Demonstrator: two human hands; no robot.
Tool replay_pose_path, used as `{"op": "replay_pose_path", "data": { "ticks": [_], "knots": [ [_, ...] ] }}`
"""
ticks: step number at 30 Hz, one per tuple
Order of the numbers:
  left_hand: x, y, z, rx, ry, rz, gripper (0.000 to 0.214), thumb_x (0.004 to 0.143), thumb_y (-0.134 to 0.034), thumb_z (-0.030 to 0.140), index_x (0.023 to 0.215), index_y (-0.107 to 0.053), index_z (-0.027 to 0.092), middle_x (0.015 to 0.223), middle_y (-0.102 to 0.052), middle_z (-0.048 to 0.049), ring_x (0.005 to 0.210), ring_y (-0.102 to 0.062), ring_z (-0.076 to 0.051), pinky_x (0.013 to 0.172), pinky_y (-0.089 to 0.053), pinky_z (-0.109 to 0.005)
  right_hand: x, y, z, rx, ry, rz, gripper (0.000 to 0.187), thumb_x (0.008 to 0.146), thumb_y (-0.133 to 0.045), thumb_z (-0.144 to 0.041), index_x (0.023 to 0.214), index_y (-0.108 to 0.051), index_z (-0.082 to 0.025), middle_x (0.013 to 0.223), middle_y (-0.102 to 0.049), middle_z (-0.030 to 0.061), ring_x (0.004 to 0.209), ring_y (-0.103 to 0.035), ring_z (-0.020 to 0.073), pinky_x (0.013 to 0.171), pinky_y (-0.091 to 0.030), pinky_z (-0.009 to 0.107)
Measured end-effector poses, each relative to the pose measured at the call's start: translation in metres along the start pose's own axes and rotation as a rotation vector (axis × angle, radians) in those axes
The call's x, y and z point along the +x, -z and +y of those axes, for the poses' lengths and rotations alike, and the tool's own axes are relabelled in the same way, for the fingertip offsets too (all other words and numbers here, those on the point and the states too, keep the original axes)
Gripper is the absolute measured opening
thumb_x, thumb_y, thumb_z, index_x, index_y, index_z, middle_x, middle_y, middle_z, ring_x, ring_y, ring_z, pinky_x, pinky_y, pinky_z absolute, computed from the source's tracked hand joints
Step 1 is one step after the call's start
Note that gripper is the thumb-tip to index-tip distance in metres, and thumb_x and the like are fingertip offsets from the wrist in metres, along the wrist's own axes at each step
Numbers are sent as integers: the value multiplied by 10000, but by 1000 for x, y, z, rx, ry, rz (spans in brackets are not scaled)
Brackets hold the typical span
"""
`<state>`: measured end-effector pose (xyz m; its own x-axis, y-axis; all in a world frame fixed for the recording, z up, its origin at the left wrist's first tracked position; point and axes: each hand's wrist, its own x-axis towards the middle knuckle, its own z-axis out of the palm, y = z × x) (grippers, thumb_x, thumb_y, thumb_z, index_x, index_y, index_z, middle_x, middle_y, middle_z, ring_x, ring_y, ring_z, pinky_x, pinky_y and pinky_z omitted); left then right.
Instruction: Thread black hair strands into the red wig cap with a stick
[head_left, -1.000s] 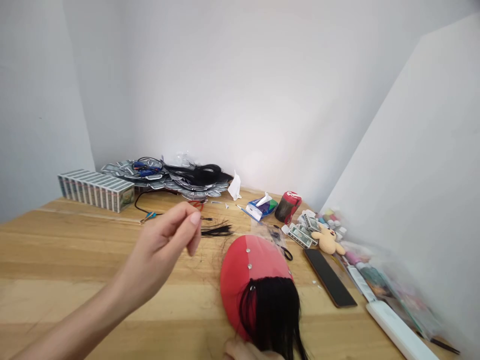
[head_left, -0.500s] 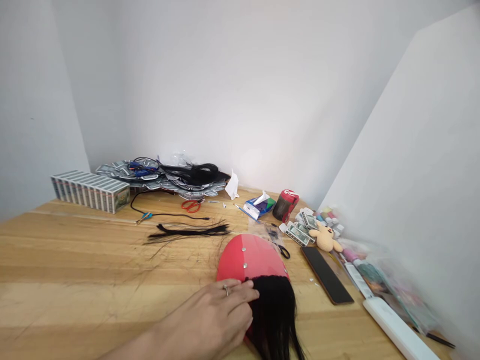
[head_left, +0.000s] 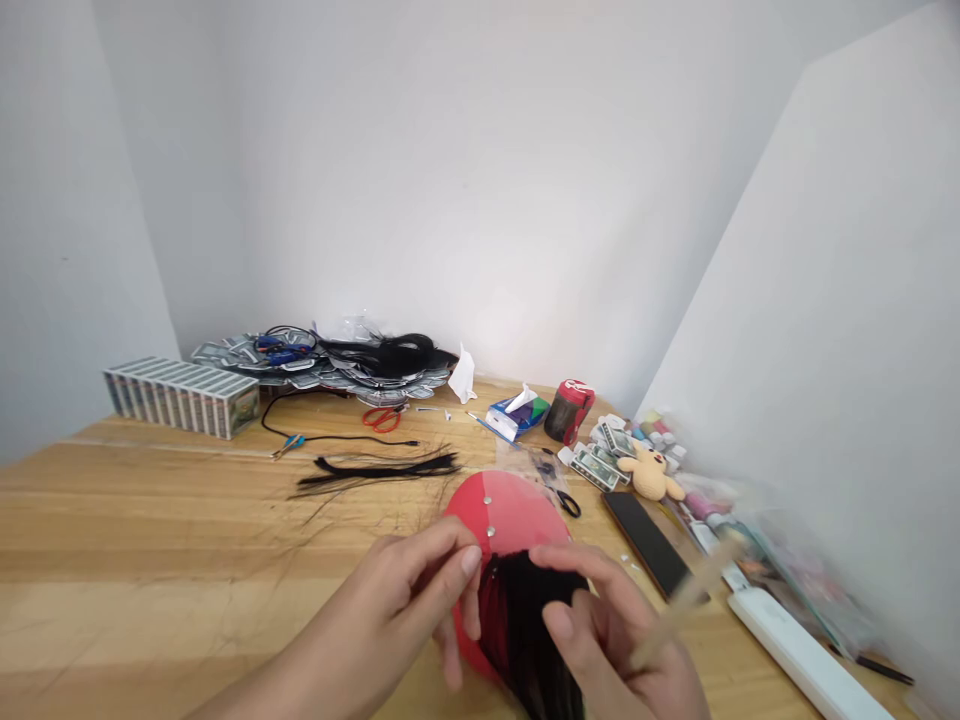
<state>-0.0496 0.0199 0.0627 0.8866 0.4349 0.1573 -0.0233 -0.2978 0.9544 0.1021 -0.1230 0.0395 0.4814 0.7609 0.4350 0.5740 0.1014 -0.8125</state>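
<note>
A red dome-shaped form [head_left: 517, 512] with silver pins stands near the table's front, and black hair [head_left: 529, 610] hangs down its near side. Over the dome's left side is my left hand [head_left: 420, 590], thumb and index finger pinched; whatever may be between them is too fine to make out. My right hand [head_left: 607, 630] is at the hair's right edge, thumb and index finger apart. A pale wooden stick-like tool [head_left: 686, 600], smeared by motion, lies across that hand, held by the folded fingers; its working end is hidden.
Behind the dome lies a loose bundle of black hair [head_left: 382, 468]. Black-handled scissors [head_left: 568, 502], a phone [head_left: 645, 545] and a white power strip [head_left: 787, 640] are to the right. Red scissors [head_left: 382, 418], tissues [head_left: 517, 412] and a boxed stack [head_left: 184, 395] stand farther back.
My right hand has come into view from below with the stick-like tool. My left hand has gone from lying on the hair's top edge to a raised pinch slightly left.
</note>
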Motion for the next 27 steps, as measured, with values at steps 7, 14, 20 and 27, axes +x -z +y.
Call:
{"op": "replay_pose_path", "data": {
  "ticks": [7,14,20,27],
  "knots": [
    [-1,-2,0,180,-17,-27,364,1000,-383,411,760,-562,204,661,-652,9,621,-661,-148,630,-463,-214,19,-23,-17,72,-115,-69,266,801,-711,-447,896,-759,-202,842,-733,48,616,-636,150,589,-535,239],
    [0,0,0,216,42,-83,348,960,-418,361,659,-499,206,582,-494,49,559,-481,-127,565,-358,-214,21,-11,-17,26,-82,-52,218,833,-691,-404,735,-726,-212,820,-757,55,736,-703,202,785,-560,289],
    [1,2,2,191,37,-144,291,938,-439,315,693,-537,194,694,-547,35,683,-522,-136,658,-376,-208,23,-2,-11,48,-163,-174,302,892,-620,-474,768,-658,-201,796,-691,36,727,-642,181,688,-523,249],
    [-7,14,9,260,96,-195,347,962,-431,415,862,-670,184,845,-663,-3,814,-589,-176,706,-409,-219,24,0,-9,200,-372,-241,529,824,-576,-712,829,-606,-184,703,-499,-31,622,-449,120,589,-423,200]
  ]
}}
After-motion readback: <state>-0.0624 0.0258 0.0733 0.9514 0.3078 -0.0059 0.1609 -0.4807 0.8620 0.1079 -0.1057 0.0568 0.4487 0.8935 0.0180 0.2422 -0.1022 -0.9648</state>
